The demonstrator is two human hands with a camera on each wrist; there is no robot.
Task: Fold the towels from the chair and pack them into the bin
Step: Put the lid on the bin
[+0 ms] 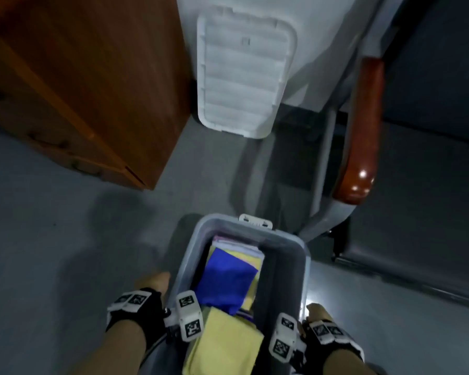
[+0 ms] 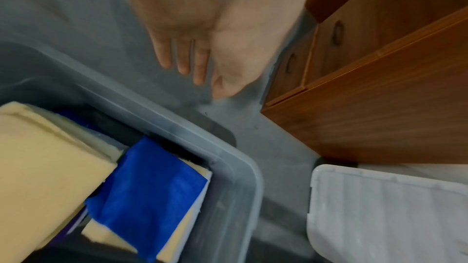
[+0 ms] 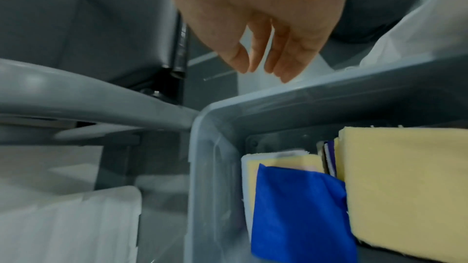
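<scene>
A grey see-through bin [image 1: 287,266] stands on the floor and holds folded towels. A blue towel [image 1: 226,280] lies on top at the far end, a yellow towel [image 1: 225,345] at the near end, and paler ones show beneath. My left hand [image 1: 155,282] hangs just outside the bin's left wall, fingers [image 2: 183,61] straight, holding nothing. My right hand [image 1: 317,313] hangs outside the right wall with straight fingers [image 3: 286,63] near the bin's rim [image 3: 316,95], also holding nothing. Whether either hand touches the bin is unclear. The wrist views show the blue towel [image 2: 152,187] [image 3: 298,213] too.
The bin's white lid [image 1: 244,74] leans against the wall ahead. A wooden cabinet [image 1: 87,82] stands at the left. The chair, with a wooden armrest [image 1: 360,131] and grey legs [image 3: 101,97], is close on the right. Grey floor [image 1: 52,239] lies to the left.
</scene>
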